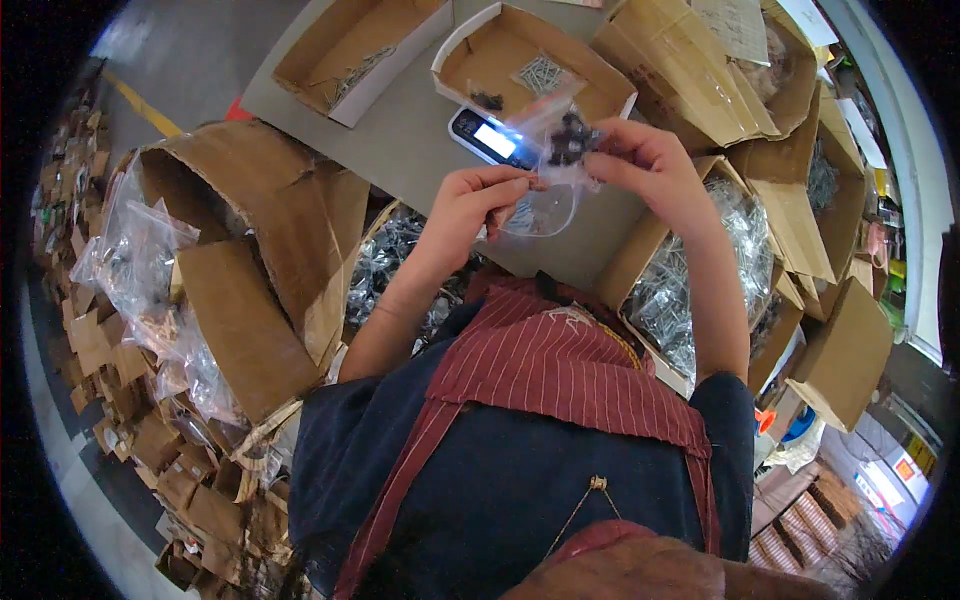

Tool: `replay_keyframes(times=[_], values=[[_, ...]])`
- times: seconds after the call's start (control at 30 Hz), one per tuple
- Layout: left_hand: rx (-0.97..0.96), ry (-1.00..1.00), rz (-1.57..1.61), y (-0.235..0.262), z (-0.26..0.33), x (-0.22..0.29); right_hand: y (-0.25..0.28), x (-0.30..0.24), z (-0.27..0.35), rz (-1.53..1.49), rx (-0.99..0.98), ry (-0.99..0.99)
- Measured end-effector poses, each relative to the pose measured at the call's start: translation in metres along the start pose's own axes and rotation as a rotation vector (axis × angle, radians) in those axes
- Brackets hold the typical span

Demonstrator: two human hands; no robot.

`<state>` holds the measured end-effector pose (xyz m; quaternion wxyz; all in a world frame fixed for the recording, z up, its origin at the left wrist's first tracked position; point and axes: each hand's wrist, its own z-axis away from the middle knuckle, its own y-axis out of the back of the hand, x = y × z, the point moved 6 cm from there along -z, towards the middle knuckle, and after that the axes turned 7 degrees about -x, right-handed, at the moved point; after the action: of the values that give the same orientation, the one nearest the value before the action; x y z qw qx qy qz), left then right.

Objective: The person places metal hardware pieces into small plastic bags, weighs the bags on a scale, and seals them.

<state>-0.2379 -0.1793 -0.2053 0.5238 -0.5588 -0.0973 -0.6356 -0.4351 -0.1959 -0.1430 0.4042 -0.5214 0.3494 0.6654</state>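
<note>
A clear plastic bag [553, 212] is just to the near right of the lit-screen device [490, 137], the left hand [478, 200] pinching the bag's edge and the right hand [648, 172] grasping dark pieces [572, 140] against it; whether they lie inside, I cannot tell. Beyond the device, a cardboard tray [500, 42] of silvery fasteners [540, 73] stands on the grey counter [400, 140], an open box [315, 62] farther left.

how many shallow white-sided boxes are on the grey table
2. One box is at the upper left of the grey table; the other box is just right of it, beyond the hand-held device. Any past the top edge would be hidden.
</note>
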Motion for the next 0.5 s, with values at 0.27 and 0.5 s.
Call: replay_keyframes(times=[0.27, 0.5], values=[[0.062, 0.015, 0.037, 0.011, 0.000, -0.007, -0.015, -0.014, 0.012, 0.404, 0.024, 0.028], [0.086, 0.002, 0.070, 0.011, 0.001, -0.007, -0.003, -0.005, 0.014, 0.073, 0.141, 0.038]])
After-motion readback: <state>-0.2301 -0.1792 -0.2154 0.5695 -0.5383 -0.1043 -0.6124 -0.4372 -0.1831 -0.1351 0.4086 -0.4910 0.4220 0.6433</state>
